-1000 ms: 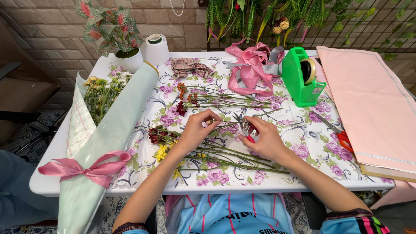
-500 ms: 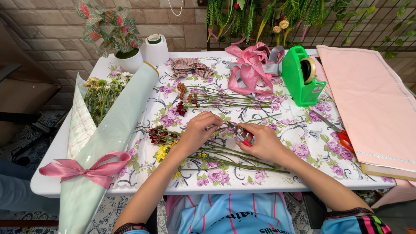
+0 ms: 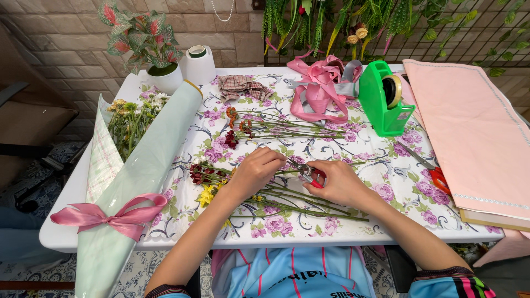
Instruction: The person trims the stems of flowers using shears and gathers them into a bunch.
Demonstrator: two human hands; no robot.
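Observation:
My left hand (image 3: 255, 172) rests curled over a bunch of cut flower stems (image 3: 287, 197) that lie across the floral tablecloth (image 3: 359, 160). Dark red and yellow flower heads (image 3: 205, 182) stick out to its left. My right hand (image 3: 338, 184) is closed on small red-handled snips (image 3: 309, 175), whose blades point at the stems beside my left fingers. A second row of flowers with orange and red heads (image 3: 243, 128) lies further back on the table.
A wrapped bouquet (image 3: 130, 165) tied with a pink bow (image 3: 113, 215) lies at the left. A green tape dispenser (image 3: 386, 99), pink ribbon (image 3: 320, 88), pink paper sheets (image 3: 475, 138), scissors (image 3: 436, 175), a potted plant (image 3: 149, 44) and a white roll (image 3: 199, 63) surround the work area.
My two hands have slid slightly left and closer together over the stems. My left hand has curled down flatter onto the bunch, and the snips have come nearer to its fingers.

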